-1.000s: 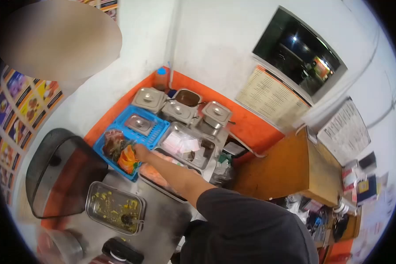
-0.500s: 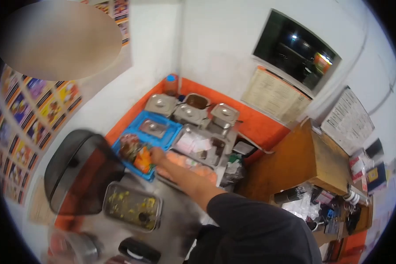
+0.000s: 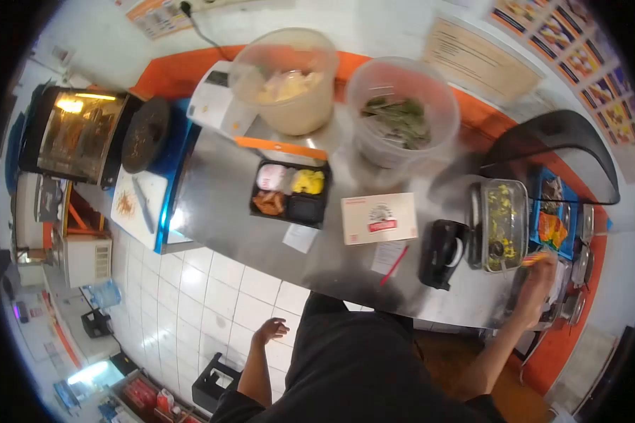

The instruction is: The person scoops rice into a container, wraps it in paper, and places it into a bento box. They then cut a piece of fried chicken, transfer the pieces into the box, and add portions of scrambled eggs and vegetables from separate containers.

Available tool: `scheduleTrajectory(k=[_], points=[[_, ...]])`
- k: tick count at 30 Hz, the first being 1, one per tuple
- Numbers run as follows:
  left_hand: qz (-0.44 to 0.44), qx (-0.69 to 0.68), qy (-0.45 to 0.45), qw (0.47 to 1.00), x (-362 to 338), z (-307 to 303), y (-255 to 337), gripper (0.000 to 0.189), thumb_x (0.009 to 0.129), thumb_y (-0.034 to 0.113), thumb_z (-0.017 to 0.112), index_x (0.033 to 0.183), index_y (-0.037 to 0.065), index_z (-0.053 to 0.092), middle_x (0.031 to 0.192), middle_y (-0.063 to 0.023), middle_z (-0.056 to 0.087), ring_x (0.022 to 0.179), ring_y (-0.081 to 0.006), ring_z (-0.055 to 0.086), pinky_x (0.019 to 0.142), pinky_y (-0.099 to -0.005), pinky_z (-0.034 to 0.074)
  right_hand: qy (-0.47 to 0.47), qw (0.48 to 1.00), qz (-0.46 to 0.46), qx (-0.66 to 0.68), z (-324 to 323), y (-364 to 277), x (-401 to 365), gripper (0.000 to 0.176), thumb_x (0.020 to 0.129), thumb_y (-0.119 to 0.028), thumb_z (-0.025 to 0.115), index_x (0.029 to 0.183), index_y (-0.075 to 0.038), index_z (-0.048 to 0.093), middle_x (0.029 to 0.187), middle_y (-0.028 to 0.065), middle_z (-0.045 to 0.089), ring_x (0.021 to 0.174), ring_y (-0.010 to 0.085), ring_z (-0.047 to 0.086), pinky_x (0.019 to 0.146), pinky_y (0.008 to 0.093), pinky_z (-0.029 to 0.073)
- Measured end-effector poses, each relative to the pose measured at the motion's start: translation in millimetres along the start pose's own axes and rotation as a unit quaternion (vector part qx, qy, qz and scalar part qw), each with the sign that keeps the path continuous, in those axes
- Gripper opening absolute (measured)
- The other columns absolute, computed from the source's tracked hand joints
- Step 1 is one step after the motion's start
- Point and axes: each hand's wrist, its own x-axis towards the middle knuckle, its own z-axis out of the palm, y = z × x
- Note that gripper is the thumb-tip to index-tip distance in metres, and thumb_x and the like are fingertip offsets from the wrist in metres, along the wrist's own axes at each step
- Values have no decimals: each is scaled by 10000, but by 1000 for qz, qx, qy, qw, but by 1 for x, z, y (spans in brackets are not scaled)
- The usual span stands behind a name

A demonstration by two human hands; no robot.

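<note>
My right hand point(image 3: 540, 276), at the right end of the steel counter, is closed on a small orange-and-yellow packet point(image 3: 536, 259); its kind is too small to make out. Just beyond it, orange packets point(image 3: 552, 229) lie in a blue tray point(image 3: 570, 233). A steel pan point(image 3: 516, 264) with yellow-green bits is beside the hand. Over the floor in front of the counter hangs my left hand point(image 3: 270, 330), its fingers loosely bent and apart, holding nothing. Mid-counter, a black meal box point(image 3: 305, 209) with an orange-edged lid holds food in compartments.
Behind are two clear tubs, one with pale food point(image 3: 286, 116), another with leaves point(image 3: 396, 123). A white printed box point(image 3: 379, 218), paper slips point(image 3: 300, 238) and a black device point(image 3: 443, 255) lie on the counter. Leftward, a knife point(image 3: 143, 204) rests on a cutting board point(image 3: 152, 236).
My view has swung left along the counter. The right hand has drawn back from the orange packets in the blue tray with one small packet. My left hand has come into view.
</note>
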Motion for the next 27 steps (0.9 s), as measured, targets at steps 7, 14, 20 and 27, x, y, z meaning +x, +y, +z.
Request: scheduleTrajectory(k=[7, 14, 20, 27], points=[[16, 24, -1, 1000, -22, -47, 76, 325, 985, 119, 556, 1304, 73, 520, 1031, -142, 725, 892, -211, 700, 774, -356, 569, -389, 913, 124, -4, 359, 42, -163, 184, 941, 12, 602, 1120, 53, 605, 895, 73, 649, 836, 170, 687, 780, 281, 581], [109, -20, 29, 993, -26, -43, 75, 304, 976, 135, 590, 1267, 57, 555, 935, -108, 728, 797, -172, 686, 691, -308, 553, -275, 879, 386, 51, 511, 104, -180, 296, 959, -29, 588, 1218, 101, 527, 929, 126, 661, 788, 210, 719, 681, 300, 616], [76, 20, 14, 997, -31, -60, 48, 289, 981, 159, 608, 1246, 48, 573, 943, -109, 728, 805, -178, 690, 683, -312, 557, -389, 862, 285, -156, 462, 74, -208, 342, 970, -60, 591, 1265, 95, 516, 908, 138, 657, 695, 231, 724, 573, 305, 596], [122, 106, -130, 978, -65, -76, 190, 133, 882, 29, 671, 994, -40, 692, 811, -130, 723, 693, -181, 699, 636, -305, 581, -422, 846, 271, -182, 350, 24, -200, 177, 957, -85, 629, 1061, 55, 601, 822, 112, 672, 659, 189, 718, 567, 296, 580]])
